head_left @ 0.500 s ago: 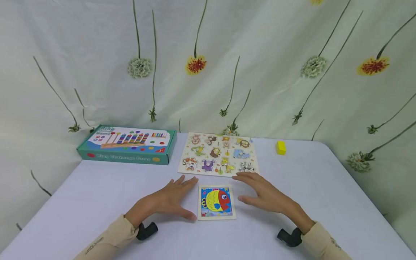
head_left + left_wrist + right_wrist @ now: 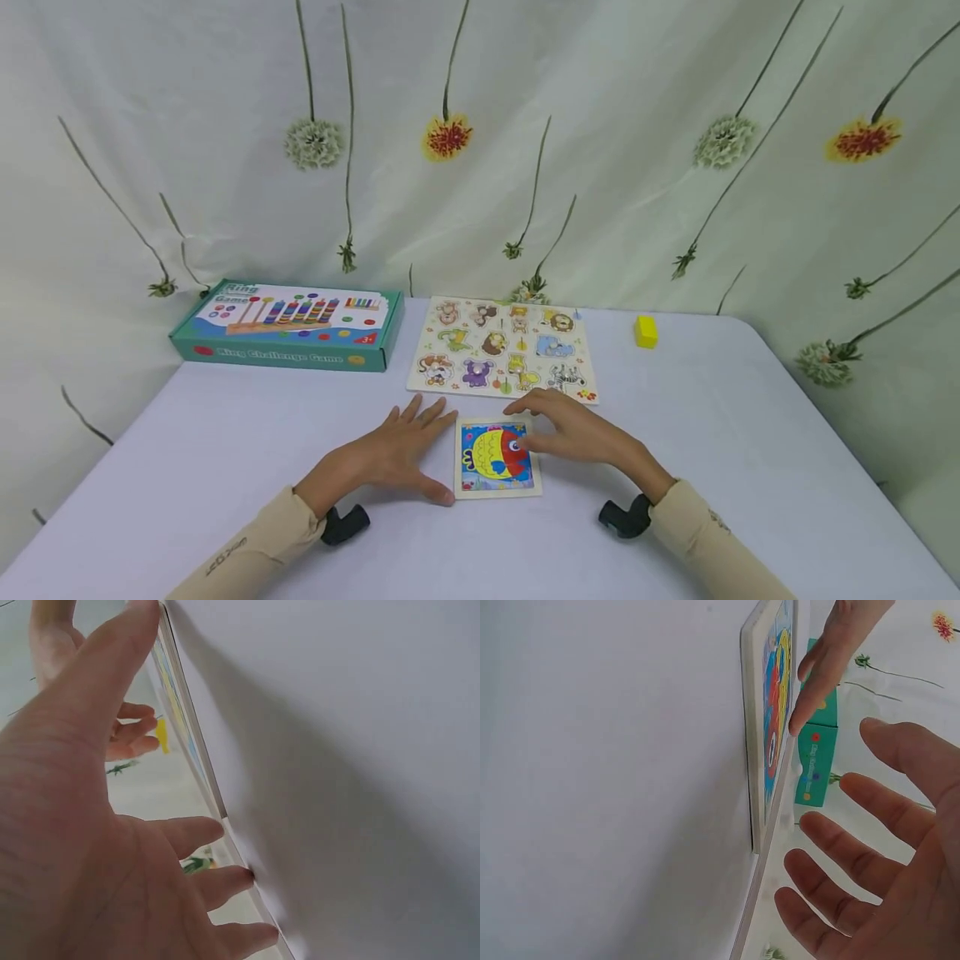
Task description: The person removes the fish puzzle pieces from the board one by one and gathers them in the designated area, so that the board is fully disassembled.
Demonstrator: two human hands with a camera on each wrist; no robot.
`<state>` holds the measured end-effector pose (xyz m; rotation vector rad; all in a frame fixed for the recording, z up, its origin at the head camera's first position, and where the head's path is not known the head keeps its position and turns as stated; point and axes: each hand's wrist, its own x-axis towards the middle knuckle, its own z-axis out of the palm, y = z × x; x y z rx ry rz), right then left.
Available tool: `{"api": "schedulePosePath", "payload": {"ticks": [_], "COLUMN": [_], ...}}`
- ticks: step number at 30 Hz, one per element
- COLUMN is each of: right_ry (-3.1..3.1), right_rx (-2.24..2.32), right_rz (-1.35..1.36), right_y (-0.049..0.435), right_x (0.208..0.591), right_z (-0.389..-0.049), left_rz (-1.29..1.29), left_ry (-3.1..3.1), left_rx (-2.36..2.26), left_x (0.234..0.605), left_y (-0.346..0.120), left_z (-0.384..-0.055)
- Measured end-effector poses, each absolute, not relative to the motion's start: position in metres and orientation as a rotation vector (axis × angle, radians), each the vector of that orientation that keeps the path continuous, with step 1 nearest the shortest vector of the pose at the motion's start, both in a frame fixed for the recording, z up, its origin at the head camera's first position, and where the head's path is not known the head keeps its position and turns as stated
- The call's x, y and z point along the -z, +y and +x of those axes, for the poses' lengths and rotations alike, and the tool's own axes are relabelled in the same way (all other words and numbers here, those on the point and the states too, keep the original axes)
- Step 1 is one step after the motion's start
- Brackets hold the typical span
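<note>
A small square fish puzzle in a pale wooden frame lies flat on the table, its yellow and red pieces in place. My left hand is spread on the table along its left side, the thumb at the lower left corner; whether it touches the frame I cannot tell. My right hand hovers over the puzzle's right side, thumb and fingers apart, covering the upper right corner in the head view. The right wrist view shows this hand with nothing held, raised above the puzzle.
Behind the fish puzzle lies a larger animal peg puzzle. A green Ring Challenge Game box sits at the back left, and a yellow block at the back right. A flowered cloth hangs behind the white table.
My right hand has moved left, from beside the fish puzzle to over its right side. The left hand keeps nearly the same place beside the puzzle. The head view has shifted slightly.
</note>
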<state>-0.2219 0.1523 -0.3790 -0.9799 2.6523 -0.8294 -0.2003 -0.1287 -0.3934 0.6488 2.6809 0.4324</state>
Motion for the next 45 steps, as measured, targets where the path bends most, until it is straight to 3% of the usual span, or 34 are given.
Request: {"api": "schedulePosePath", "payload": {"ticks": [28, 45], "right_ry": [2.540, 2.499], "right_rx": [0.750, 0.785], "right_rz": [-1.129, -1.073], "right_y": [0.103, 0.099], "right_x": [0.390, 0.398], "right_z": [-0.255, -0.260], "left_rz": [0.675, 0.669], "left_ry": [2.673, 2.681], "left_rx": [-0.396, -0.388], "left_x": [0.395, 0.397], "left_y": [-0.122, -0.122], "left_z": [-0.201, -0.202]}}
